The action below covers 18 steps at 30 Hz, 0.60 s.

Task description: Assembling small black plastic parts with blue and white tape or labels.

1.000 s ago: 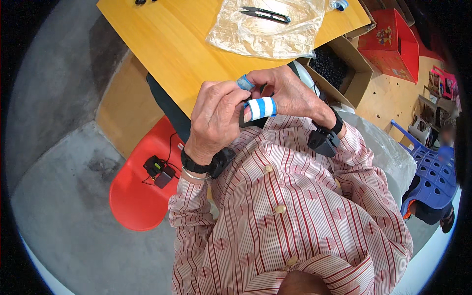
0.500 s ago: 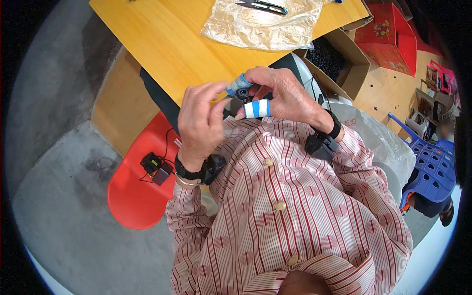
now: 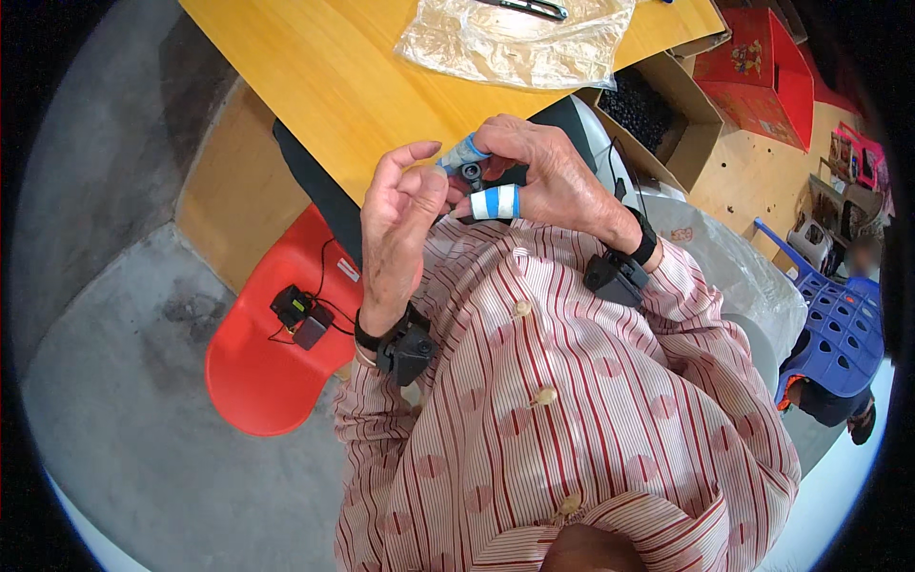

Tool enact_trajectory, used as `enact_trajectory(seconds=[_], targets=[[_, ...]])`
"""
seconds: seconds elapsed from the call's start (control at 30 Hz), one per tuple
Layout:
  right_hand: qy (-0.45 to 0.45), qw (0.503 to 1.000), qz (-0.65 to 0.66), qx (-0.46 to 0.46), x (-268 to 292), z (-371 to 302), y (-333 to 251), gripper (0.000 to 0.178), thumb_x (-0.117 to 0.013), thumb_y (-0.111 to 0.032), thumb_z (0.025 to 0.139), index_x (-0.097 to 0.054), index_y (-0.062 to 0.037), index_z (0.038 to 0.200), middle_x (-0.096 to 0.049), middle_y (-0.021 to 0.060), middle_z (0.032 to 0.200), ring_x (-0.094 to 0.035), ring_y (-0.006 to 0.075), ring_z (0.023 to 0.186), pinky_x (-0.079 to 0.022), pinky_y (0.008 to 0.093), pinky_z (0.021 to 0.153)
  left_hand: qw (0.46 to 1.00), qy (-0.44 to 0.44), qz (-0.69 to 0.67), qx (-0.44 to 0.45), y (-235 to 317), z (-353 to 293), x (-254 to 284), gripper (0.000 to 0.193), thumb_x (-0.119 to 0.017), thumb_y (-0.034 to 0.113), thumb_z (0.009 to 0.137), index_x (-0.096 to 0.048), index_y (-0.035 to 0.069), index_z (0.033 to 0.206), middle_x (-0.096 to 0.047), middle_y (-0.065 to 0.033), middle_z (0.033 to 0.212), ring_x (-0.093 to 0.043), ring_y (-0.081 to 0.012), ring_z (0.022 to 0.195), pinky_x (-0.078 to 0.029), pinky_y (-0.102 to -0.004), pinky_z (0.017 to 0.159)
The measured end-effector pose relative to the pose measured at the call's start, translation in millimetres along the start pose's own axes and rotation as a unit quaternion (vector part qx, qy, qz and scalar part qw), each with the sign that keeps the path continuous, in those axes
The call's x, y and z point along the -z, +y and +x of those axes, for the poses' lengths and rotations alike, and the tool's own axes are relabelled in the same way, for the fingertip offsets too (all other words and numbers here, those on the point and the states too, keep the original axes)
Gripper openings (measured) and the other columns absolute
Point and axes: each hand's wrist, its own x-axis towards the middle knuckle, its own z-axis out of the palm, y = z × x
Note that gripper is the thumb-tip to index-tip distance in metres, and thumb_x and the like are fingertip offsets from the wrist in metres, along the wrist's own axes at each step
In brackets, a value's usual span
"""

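L hand (image 3: 396, 217) upright, half-curled, can't tell if gripping, R hand (image 3: 553, 176) angled inward, pinching sm. blk part (image 3: 472, 173)

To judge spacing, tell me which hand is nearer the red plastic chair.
Left: the left hand is above and right of the red plastic chair in view; the right hand is farther right.

a red chair (image 3: 253, 381) left of centre bears small black devices (image 3: 312, 332). a blue plastic chair (image 3: 839, 383) is at right, a red box (image 3: 753, 95) at upper right.
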Motion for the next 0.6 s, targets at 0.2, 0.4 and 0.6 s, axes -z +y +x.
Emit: enact_trajectory(seconds=[0.2,0.4,0.6], targets=[[0.001,1.0,0.001,0.004,-1.3,-0.2,-0.3,0.035,-0.08,-0.02,0.068,-0.062,-0.0035,0.092,-0.058,0.0074,0.078,-0.059,0.0197,0.07,-0.049,0.0304,0.061,0.992,-0.043,0.093,-0.075,-1.6,-4.6,-3.5,0.073,-0.08,0.019,0.074,-0.04,-0.002,0.132,-0.051,-0.0105,0.118,-0.057,-0.0148,0.097,-0.046,-0.0276,0.083],[-0.003,0.999,0.002,0.032,-3.5,0.0,-0.4,0.036,-0.079,-0.024,0.069,-0.063,-0.0049,0.095,-0.058,0.0074,0.075,-0.059,0.0214,0.07,-0.048,0.0321,0.061,0.987,-0.051,0.116,-0.096,-6.9,-4.6,-7.9,0.079,-0.086,0.016,0.065,-0.044,-0.003,0.129,-0.052,-0.0102,0.119,-0.057,-0.0164,0.102,-0.048,-0.0291,0.087],[-0.009,1.0,-0.008,0.024,-4.9,-3.3,-1.1,0.036,-0.078,-0.026,0.071,-0.064,-0.0064,0.096,-0.059,0.0074,0.076,-0.059,0.0229,0.071,-0.048,0.0334,0.061,0.977,-0.038,0.166,-0.131,-7.7,-6.2,-5.6,0.065,-0.083,0.016,0.068,-0.052,-0.002,0.122,-0.057,-0.0096,0.114,-0.058,-0.0151,0.099,-0.049,-0.0287,0.086]])
